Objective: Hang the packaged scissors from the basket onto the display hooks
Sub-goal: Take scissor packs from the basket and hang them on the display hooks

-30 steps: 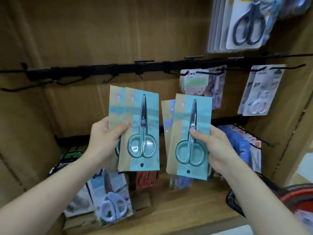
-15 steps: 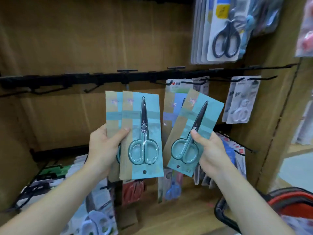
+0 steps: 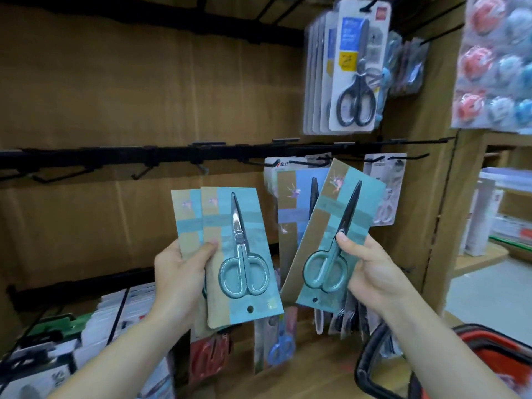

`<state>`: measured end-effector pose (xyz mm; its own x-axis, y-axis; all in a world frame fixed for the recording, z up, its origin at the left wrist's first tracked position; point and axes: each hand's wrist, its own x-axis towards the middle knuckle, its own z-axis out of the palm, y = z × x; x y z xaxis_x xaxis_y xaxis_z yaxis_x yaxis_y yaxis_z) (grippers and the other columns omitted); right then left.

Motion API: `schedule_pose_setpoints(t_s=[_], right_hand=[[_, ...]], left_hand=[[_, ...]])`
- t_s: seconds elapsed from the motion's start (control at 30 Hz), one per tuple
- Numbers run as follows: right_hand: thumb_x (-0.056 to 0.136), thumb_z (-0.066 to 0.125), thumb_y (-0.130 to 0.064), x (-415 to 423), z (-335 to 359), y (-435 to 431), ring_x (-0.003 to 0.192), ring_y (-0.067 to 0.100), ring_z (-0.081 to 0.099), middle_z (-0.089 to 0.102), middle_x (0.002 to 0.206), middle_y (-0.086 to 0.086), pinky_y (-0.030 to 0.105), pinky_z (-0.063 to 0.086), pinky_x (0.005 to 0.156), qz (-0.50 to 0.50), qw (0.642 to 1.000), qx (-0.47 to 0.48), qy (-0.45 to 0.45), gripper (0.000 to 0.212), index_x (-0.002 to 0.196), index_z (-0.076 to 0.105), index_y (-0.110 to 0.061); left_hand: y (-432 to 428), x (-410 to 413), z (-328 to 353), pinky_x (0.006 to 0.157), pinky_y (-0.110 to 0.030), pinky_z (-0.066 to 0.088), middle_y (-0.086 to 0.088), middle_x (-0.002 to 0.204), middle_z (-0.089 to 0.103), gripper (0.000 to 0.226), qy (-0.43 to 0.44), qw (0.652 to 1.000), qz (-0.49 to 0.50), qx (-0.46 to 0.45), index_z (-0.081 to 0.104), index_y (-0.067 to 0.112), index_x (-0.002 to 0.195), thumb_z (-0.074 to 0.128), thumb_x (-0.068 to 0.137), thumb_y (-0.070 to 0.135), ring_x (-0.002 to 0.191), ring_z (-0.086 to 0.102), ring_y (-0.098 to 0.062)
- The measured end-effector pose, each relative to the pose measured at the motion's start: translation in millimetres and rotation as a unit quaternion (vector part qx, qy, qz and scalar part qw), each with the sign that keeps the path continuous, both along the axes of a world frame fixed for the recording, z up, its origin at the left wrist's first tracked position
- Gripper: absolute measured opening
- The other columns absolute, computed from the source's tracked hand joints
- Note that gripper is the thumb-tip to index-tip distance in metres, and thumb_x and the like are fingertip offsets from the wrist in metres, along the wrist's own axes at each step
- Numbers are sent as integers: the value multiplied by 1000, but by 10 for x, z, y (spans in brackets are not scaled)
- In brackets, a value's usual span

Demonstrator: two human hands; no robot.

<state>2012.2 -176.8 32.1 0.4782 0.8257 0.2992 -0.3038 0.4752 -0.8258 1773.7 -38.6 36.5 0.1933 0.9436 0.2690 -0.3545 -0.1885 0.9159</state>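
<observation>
Head cam, going left to right: a black rail [image 3: 115, 155] runs across the brown back panel with wire hooks [image 3: 60, 175] poking out under it. Low on the left there's a row of white packs [image 3: 115, 315] hanging.

The left hand [image 3: 178, 272] grips two overlapping teal scissor packs [image 3: 239, 254], thumb clamped over the front, fingers behind. They're upright, below the rail and clear of any hook. Under them hang a red-handled pack [image 3: 210, 352] and a blue-handled pack [image 3: 277, 345].

The right hand [image 3: 371, 272] pinches two more packs [image 3: 336, 226], the front one tilted right, thumb at the scissors' pivot. Their tops cover part of the hung white packs [image 3: 387, 194] behind them.

Higher up hangs a stack of black-handled scissors [image 3: 357, 73]. The red basket [image 3: 489, 339] sits bottom right, beside the right forearm.
</observation>
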Motion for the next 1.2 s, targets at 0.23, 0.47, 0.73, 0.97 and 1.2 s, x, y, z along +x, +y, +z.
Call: schedule_pose_setpoints(t_s=[0.23,0.47,0.73,0.97,1.2], right_hand=[[92,60,-11,-253,81,191,117,35,68,68,133,16,44,60,89,-23,999,32,1,47,139,58,-6],[97,58,-9,-364,94,305,119,35,68,69,132,14,49,59,95,-34,999,30,11,43,140,58,-7],[94,58,-12,-343,8,233,117,33,68,69,132,14,45,60,92,2,999,13,44,48,141,57,-6],[92,58,-18,-190,-126,120,117,27,70,69,132,8,49,59,94,9,986,6,169,52,144,57,-12],[104,52,-27,-332,-146,254,91,28,78,77,113,12,48,65,71,-10,968,-36,246,28,122,67,-12]], left_hand=[[111,-279,-35,76,-33,57,3,97,81,16,16,1000,8,19,77,17,103,68,96,5,89,77,-14],[129,-387,-76,66,-26,61,7,92,81,16,19,999,18,34,75,20,100,68,96,6,83,78,-12],[152,-430,-151,57,-16,56,13,83,79,15,24,999,21,42,73,17,100,67,97,4,74,76,-5],[156,-417,-198,63,-17,58,8,94,81,15,42,997,-22,55,75,18,104,68,96,7,84,77,-8],[173,-396,-81,67,-19,57,12,95,80,15,115,983,-30,137,76,23,102,71,96,10,86,77,-8]])
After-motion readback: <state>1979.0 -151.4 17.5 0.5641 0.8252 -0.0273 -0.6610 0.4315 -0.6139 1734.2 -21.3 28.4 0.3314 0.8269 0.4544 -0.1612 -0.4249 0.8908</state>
